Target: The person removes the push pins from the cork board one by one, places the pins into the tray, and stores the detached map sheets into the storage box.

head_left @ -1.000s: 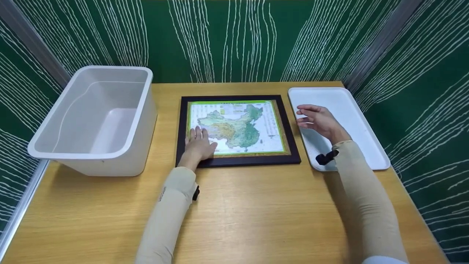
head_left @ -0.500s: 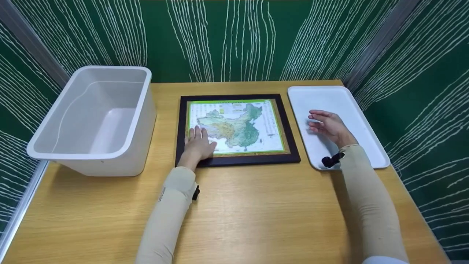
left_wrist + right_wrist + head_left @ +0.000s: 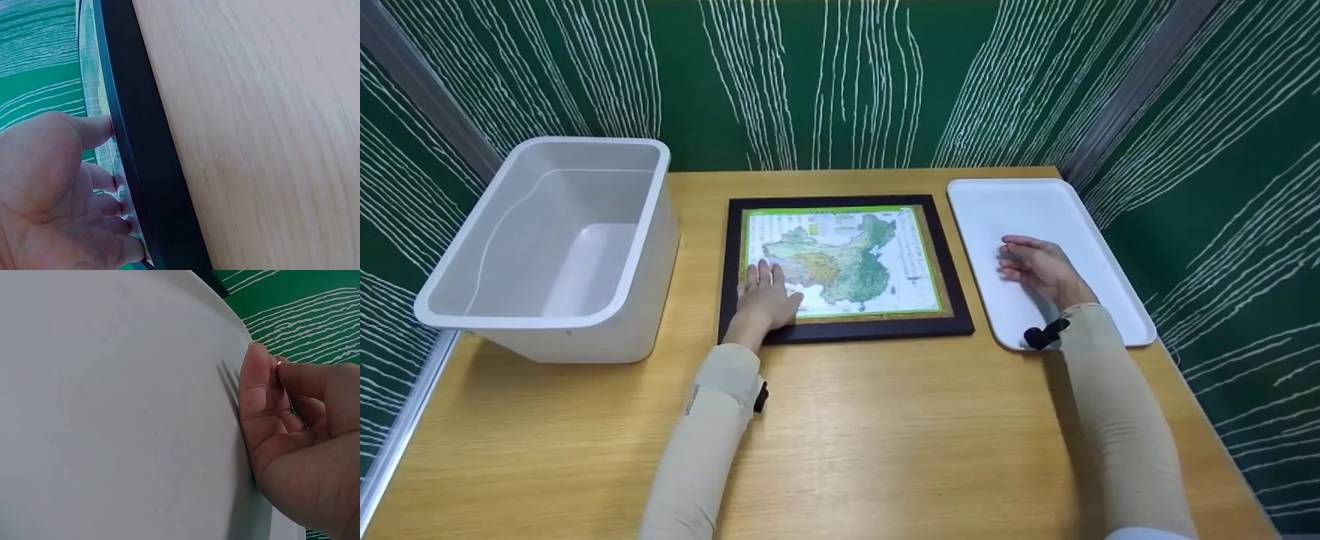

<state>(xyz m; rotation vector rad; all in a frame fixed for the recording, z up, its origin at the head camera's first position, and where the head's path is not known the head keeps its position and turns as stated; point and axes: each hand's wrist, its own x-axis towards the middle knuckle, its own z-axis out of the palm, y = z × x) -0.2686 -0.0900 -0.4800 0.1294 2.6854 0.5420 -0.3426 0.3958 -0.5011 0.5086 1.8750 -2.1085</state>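
Observation:
A dark-framed board with a map (image 3: pixel 840 259) on it lies flat on the table, with a brown strip showing along its edges. My left hand (image 3: pixel 766 300) rests on the board's lower left part with its fingers spread straight; in the left wrist view the fingertips (image 3: pixel 130 247) touch the map side of the dark frame (image 3: pixel 149 135). My right hand (image 3: pixel 1039 270) hovers over the white tray (image 3: pixel 1084 225), fingers bent. In the right wrist view the thumb (image 3: pixel 304 379) meets the fingers beside a tiny bright spot; I cannot tell whether it holds something.
A deep white plastic bin (image 3: pixel 544 321) stands at the left on the wooden table (image 3: pixel 855 442). Green walls (image 3: pixel 877 82) with white wavy lines close off the back and sides. The tray lies just right of the board, near the table's right edge.
My right hand has moved right and slightly down, from the tray's left edge to over its middle. My left hand has stayed on the board.

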